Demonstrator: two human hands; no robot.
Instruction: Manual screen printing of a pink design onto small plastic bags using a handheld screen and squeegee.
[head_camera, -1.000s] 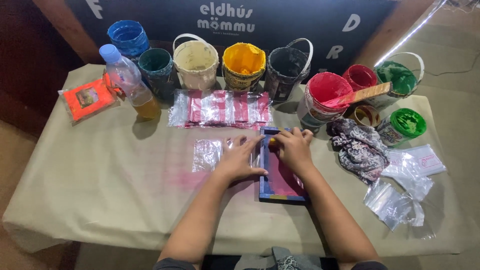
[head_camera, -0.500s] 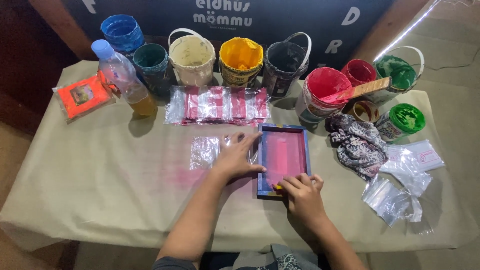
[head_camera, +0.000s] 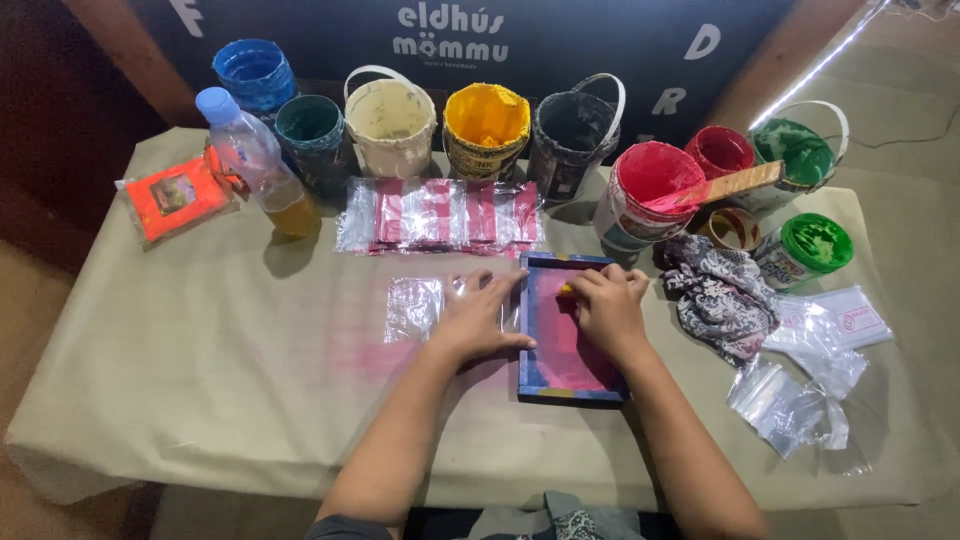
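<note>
While the left hand (head_camera: 478, 318) lies flat, fingers spread and palm down, against the left edge of the blue-framed printing screen (head_camera: 568, 330), the right hand (head_camera: 607, 308) rests inside the frame near its far end, fingers curled around a small yellow object (head_camera: 566, 290) that is too hidden to name. The screen sits slightly right of the table's middle, its pink-stained mesh facing up and its near edge well back from the table's front.

Open cloth stretches to the left and front of the hands, where the beige table covering (head_camera: 200, 400) is bare except for a faint pink smear. A clear plastic bag (head_camera: 413, 308) lies just left of the left hand.

A row of plastic paint buckets lines the far edge: blue (head_camera: 255, 75), dark green (head_camera: 312, 125), cream (head_camera: 390, 115), yellow (head_camera: 486, 120) and black (head_camera: 570, 130), all crusted with dried colour. Right of them stands a red bucket (head_camera: 645, 190) with a flat wooden stick (head_camera: 715, 188) across its rim, then a green-lidded tub (head_camera: 812, 245).

A strip of pink-and-white packets (head_camera: 440, 215) in clear wrap lies just beyond the screen. A patterned cloth (head_camera: 720, 290) is crumpled beside the right hand, with loose clear bags (head_camera: 800, 400) nearer the right edge. At far left sit a plastic bottle (head_camera: 255, 165) of amber liquid and an orange packet (head_camera: 175, 195). A dark sign with white lettering (head_camera: 450, 45) hangs behind the buckets.
</note>
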